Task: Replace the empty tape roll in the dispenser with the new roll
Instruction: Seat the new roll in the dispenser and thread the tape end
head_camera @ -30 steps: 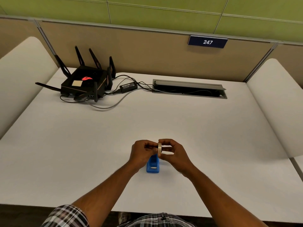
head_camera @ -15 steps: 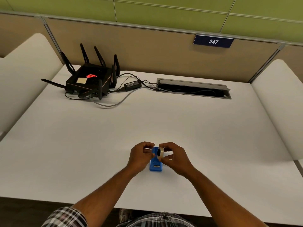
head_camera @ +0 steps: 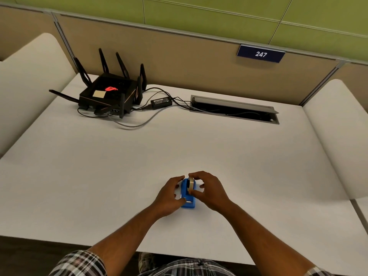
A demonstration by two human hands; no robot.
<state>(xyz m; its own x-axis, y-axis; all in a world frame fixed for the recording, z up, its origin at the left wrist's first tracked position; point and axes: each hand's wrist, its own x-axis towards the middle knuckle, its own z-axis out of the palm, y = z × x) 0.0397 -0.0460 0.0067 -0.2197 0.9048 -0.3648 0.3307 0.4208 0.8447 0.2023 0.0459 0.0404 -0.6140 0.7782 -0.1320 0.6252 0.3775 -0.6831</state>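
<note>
A small blue tape dispenser point(head_camera: 187, 204) stands on the white desk point(head_camera: 179, 148) near its front edge. A pale tape roll point(head_camera: 191, 183) sits upright in the dispenser's top slot. My right hand point(head_camera: 209, 191) pinches the roll from the right with thumb and fingers. My left hand point(head_camera: 171, 194) grips the dispenser's left side, thumb near its front. The lower part of the roll is hidden inside the blue body.
A black router point(head_camera: 111, 92) with several antennas, its power brick point(head_camera: 161, 101) and cables lie at the back left. An open cable tray point(head_camera: 235, 109) is set into the desk at the back. Padded dividers stand at both sides.
The roll was held in the air between both hands above the dispenser; it has come down into the dispenser. My left hand has shifted from the roll to the dispenser body.
</note>
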